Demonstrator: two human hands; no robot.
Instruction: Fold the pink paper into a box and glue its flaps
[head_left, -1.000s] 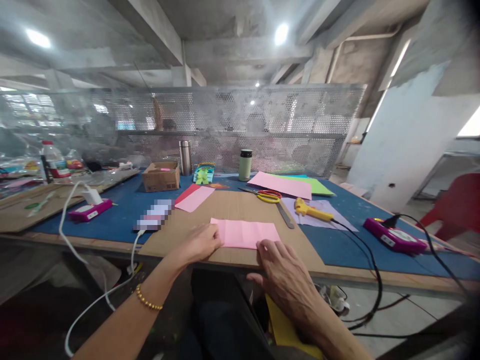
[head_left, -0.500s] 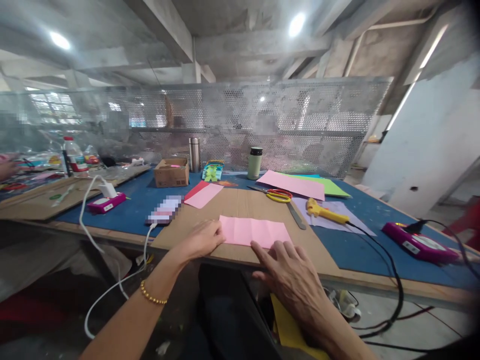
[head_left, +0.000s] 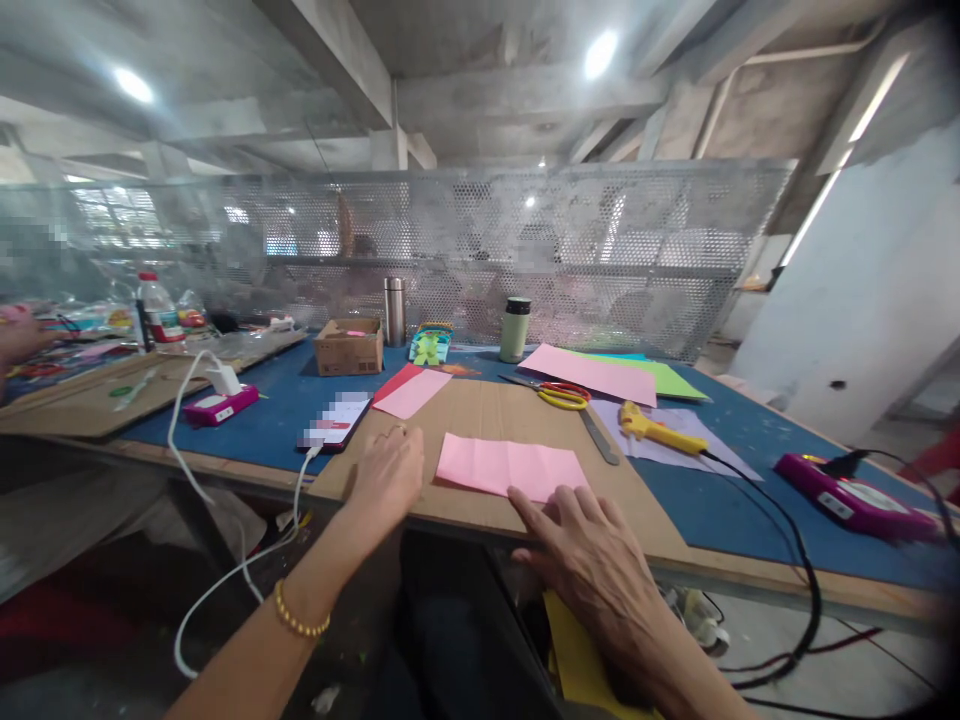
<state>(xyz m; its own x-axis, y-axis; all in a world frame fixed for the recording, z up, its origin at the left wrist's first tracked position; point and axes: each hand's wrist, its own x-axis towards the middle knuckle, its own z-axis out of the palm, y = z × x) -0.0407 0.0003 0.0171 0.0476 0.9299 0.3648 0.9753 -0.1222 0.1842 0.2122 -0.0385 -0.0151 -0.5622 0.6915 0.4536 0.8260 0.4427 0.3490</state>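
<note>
A: Head cam. Where's the pink paper [head_left: 510,465]?

B: Flat on the cardboard [head_left: 487,410], near the front edge of the table [head_left: 285,425], btwn the two hands. Fold lines run across it.

A: Hands?

B: Left hand [head_left: 386,475] rests on the cardboard just beside the paper's left end. Not touching it afaict. Fingers loosely curled, nothing in it. Right hand [head_left: 592,550] lies flat w/ fingers spread wide, tips on the paper's near right corner. Nothing held there either.

A: Which step, then?

B: Paper folding, imo at the smooth-and-pin stage: the sheet lies open and only the right hand pins it.

A: And what would a next move need?

B: Prob. both hands on the sheet. The left would have to get onto the left end and lift an edge w/o sliding the paper. Then line it up w/ a crease and press. The right's job would be to stop it slipping on the cardboard.

A: Other stuff close by?

B: Scissors [head_left: 559,393], ruler [head_left: 600,437] and glue gun [head_left: 656,428] lie further back on the right, well apart from both hands. Phone [head_left: 337,422] sits near the left hand, to its left. None touched.
</note>
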